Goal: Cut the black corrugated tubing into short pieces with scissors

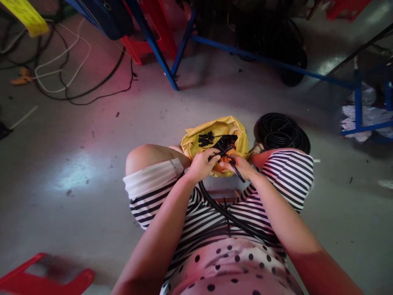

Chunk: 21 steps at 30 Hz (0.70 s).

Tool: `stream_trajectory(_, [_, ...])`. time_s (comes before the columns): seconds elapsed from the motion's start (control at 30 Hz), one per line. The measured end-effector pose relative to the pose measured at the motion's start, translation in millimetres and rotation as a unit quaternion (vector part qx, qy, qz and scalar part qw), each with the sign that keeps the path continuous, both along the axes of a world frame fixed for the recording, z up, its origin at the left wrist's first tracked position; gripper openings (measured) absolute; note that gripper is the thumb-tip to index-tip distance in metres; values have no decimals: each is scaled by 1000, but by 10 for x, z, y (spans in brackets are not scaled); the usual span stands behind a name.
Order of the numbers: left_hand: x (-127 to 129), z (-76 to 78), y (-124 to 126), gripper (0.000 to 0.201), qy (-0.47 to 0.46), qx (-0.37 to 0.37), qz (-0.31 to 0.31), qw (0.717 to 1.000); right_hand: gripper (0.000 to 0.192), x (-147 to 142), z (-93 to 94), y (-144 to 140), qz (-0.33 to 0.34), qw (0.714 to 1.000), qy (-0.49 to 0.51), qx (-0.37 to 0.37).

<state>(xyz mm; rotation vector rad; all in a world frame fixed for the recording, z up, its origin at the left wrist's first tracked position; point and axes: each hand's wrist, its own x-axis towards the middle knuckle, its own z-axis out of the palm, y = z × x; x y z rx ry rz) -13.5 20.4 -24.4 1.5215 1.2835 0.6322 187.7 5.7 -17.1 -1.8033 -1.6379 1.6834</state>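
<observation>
Left hand: the left hand (201, 164) is clenched around the black corrugated tube (227, 215), close to its end, over the lap.
Right hand: the right hand (241, 166) is just beside the left one and grasps a thin black tool (238, 172); its tip points away from the hand, down and to the right. What kind of tool it is, I cannot tell.
Tube: from the left hand it goes down across the striped shorts (211, 213) toward the body.
Bag: the yellow bag (215, 131) stands open just beyond both hands, touching the knees, on the floor (76, 184).
Cut pieces: short black tube pieces (207, 139) lie inside the bag, just past the fingers.
Coil: a black coil of tube (282, 133) lies on the floor, beyond the right hand and near the bag.
Stool: a red stool (39, 278) is well apart, on the side of the left hand.
Frame: a blue metal frame (260, 59) stands far beyond the bag.
</observation>
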Motion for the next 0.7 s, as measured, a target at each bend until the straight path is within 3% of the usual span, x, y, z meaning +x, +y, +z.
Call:
stream_trajectory(0.37, [-30,-14,40,26,-69,-26,57,996,53,0,-3,52,10,994,-90,65])
stream_trajectory(0.7, [-26,-28,25,40,-114,-103,87,984,51,7,26,83,29,987,-147,59])
